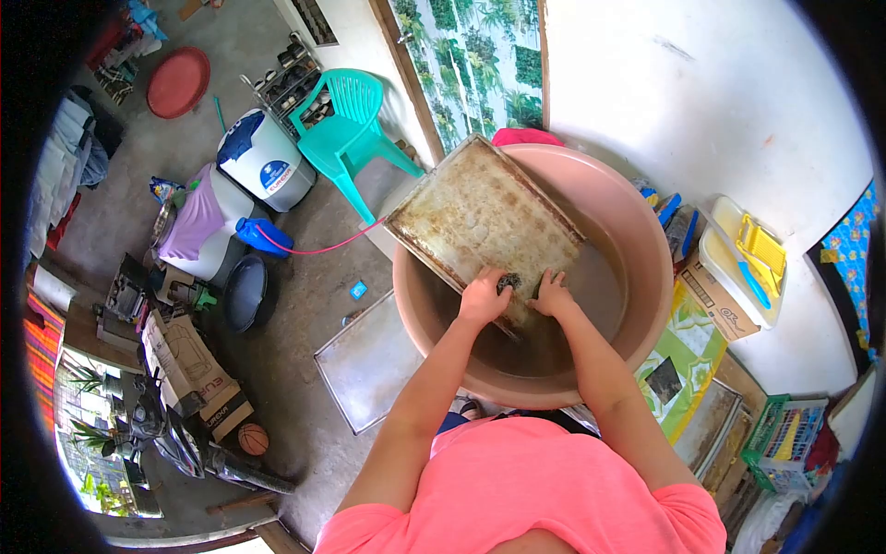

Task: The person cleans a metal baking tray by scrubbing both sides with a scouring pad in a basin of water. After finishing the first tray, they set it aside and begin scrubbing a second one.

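Note:
A stained, flat metal baking tray (489,208) rests tilted across a large pinkish plastic basin (651,268), its lower end down in murky water (604,277). My left hand (484,297) is closed around a dark scouring pad (507,281) pressed against the tray's lower part. Just to the right, my right hand (552,295) lies on the tray with its fingers spread. The tray's submerged edge is hidden by the water.
Another flat metal tray (374,360) lies on the floor left of the basin. A green plastic chair (346,129) stands beyond it, near a washing machine (268,162) and a black tub (247,294). A cardboard box (715,300) with a plastic container stands at right.

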A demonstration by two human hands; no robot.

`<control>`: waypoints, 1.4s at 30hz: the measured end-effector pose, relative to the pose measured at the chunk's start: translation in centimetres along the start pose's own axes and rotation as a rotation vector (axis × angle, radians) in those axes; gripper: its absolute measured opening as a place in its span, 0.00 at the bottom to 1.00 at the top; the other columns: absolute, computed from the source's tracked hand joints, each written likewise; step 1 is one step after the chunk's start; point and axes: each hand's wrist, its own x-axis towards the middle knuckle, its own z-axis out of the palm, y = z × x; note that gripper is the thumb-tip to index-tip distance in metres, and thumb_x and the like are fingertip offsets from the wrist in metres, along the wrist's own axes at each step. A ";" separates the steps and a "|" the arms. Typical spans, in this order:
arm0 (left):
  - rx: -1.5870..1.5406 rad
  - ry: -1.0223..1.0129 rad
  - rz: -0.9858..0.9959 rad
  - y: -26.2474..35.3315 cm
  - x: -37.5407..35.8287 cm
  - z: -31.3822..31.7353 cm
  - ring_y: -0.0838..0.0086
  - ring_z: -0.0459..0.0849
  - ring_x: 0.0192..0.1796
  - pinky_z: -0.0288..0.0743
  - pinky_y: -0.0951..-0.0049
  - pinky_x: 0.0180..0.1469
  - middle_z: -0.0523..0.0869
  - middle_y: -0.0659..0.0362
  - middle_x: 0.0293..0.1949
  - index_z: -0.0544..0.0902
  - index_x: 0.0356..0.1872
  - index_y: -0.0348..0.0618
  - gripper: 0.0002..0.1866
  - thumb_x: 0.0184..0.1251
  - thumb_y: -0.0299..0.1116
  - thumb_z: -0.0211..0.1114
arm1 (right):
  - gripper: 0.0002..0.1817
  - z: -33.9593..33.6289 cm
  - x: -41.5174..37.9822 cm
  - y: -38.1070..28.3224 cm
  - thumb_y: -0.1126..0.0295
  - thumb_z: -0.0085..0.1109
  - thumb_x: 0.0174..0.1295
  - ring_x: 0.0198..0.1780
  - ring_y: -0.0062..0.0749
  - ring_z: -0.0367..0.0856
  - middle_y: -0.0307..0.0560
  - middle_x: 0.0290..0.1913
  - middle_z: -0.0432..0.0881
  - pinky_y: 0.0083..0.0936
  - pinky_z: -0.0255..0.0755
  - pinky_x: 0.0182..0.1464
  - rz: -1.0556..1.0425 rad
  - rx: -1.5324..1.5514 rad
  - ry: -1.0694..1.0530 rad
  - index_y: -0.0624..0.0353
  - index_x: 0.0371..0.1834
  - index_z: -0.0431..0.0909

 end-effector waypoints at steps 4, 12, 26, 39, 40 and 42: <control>-0.008 -0.002 -0.031 0.2 0.0 -0.1 0.51 0.81 0.49 0.76 0.57 0.51 0.82 0.50 0.47 0.81 0.47 0.46 0.17 0.57 0.38 0.65 | 0.61 -0.2 -0.2 -0.1 0.48 0.68 0.53 0.68 0.71 0.60 0.78 0.74 0.36 0.45 0.61 0.67 -0.002 -0.003 -0.005 0.64 0.76 0.31; 0.027 -0.007 -0.007 -0.2 0.0 0.2 0.53 0.82 0.48 0.77 0.57 0.50 0.81 0.51 0.49 0.80 0.48 0.44 0.18 0.57 0.38 0.65 | 0.62 -0.1 0.0 0.1 0.47 0.68 0.53 0.69 0.70 0.59 0.78 0.74 0.36 0.45 0.61 0.67 -0.012 0.015 -0.008 0.64 0.76 0.31; 0.026 -0.027 -0.014 0.1 -0.1 -0.2 0.52 0.81 0.48 0.76 0.57 0.50 0.79 0.50 0.48 0.80 0.48 0.44 0.16 0.60 0.36 0.62 | 0.61 -0.2 0.1 0.1 0.46 0.66 0.55 0.69 0.67 0.60 0.76 0.74 0.34 0.45 0.65 0.65 -0.015 0.006 -0.031 0.63 0.76 0.30; -0.026 0.158 -0.054 -1.1 0.4 0.3 0.52 0.82 0.44 0.77 0.56 0.47 0.84 0.49 0.43 0.79 0.46 0.46 0.12 0.62 0.32 0.58 | 0.62 0.8 1.4 0.9 0.44 0.65 0.55 0.67 0.68 0.63 0.78 0.74 0.34 0.44 0.66 0.64 -0.041 -0.017 0.006 0.63 0.76 0.30; -0.020 0.155 -0.074 -0.7 0.4 0.0 0.52 0.83 0.44 0.77 0.56 0.46 0.84 0.50 0.43 0.79 0.46 0.46 0.12 0.62 0.32 0.58 | 0.61 0.8 1.5 1.0 0.44 0.65 0.55 0.67 0.68 0.63 0.78 0.74 0.34 0.44 0.66 0.65 -0.047 -0.010 0.008 0.63 0.76 0.30; 0.001 0.139 -0.128 -0.3 0.3 -0.6 0.53 0.83 0.44 0.78 0.56 0.45 0.84 0.50 0.41 0.79 0.46 0.47 0.12 0.62 0.32 0.58 | 0.61 0.8 1.4 1.0 0.44 0.65 0.55 0.67 0.69 0.62 0.78 0.74 0.34 0.44 0.65 0.65 -0.059 0.002 0.011 0.63 0.76 0.30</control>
